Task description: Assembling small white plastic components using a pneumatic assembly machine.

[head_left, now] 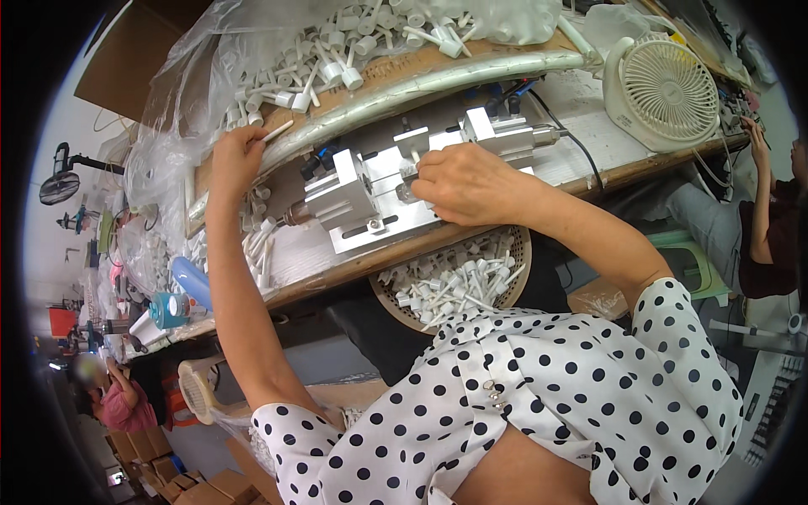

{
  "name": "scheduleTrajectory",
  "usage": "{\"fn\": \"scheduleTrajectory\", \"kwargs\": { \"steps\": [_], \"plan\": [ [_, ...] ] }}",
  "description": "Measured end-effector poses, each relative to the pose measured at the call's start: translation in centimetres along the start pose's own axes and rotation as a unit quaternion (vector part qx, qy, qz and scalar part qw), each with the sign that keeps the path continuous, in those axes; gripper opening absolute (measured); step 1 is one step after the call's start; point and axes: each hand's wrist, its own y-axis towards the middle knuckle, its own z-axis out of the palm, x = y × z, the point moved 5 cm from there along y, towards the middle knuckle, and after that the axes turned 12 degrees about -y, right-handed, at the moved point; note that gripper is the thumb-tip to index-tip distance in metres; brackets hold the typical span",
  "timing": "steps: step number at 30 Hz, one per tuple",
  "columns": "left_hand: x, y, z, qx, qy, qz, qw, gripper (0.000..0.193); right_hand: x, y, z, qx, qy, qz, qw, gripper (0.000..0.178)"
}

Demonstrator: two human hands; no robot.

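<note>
My left hand [238,156] is at the rim of the parts tray, its thumb and fingers pinched on a white plastic stemmed part [279,131] whose thin stem points out to the right. My right hand [467,185] is curled closed over the middle of a metal clamping jig [352,187]. A short white piece [415,156] stands up just beyond its fingertips, against a small block of the jig. What those fingers grip is mostly hidden by the hand. Metal blocks with cylinders sit at both ends of the jig.
A cardboard tray edged with a plastic-wrapped tube [438,77] holds many white capped stems [352,77]. Below the bench edge, a round basket [523,282] carries more of them. A white fan [665,93] stands at right, near a black cable [581,143]. Other people sit nearby.
</note>
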Motion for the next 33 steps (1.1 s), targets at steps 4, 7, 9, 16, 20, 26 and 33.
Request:
{"fn": "scheduleTrajectory", "kwargs": {
  "steps": [4,7,9,16,20,26,33],
  "plan": [
    [-2.7,-2.0,-1.3,-0.115,-0.053,-0.01,0.992,0.012,-0.7,0.3,-0.1,0.038,0.03,-0.012,0.999,0.013],
    [-8.6,-5.1,-0.9,-0.219,-0.074,0.028,0.972,0.009,-3.6,1.5,-1.6,-0.023,0.065,-0.02,0.997,0.017],
    [-11.9,-7.0,1.8,-0.21,-0.147,0.058,0.965,0.01,-7.8,2.5,-3.1,-0.09,-0.002,-0.009,0.996,0.02],
    [-17.7,-10.1,10.7,-0.158,-0.218,0.045,0.962,0.022,-15.9,4.2,-2.5,0.067,-0.187,0.104,0.975,0.014],
    [-18.9,-9.3,12.2,-0.134,-0.184,0.06,0.972,0.025,-15.9,3.3,-2.3,0.061,-0.204,0.099,0.972,0.013],
    [-19.2,-9.0,12.6,-0.1,-0.166,0.046,0.98,0.024,-13.3,2.1,-5.7,-0.078,0.037,0.154,0.984,0.021],
    [-17.4,-6.4,9.3,-0.092,-0.174,0.116,0.974,0.025,-6.3,-2.0,-5.2,-0.093,0.157,0.08,0.98,0.02]
  ]
}}
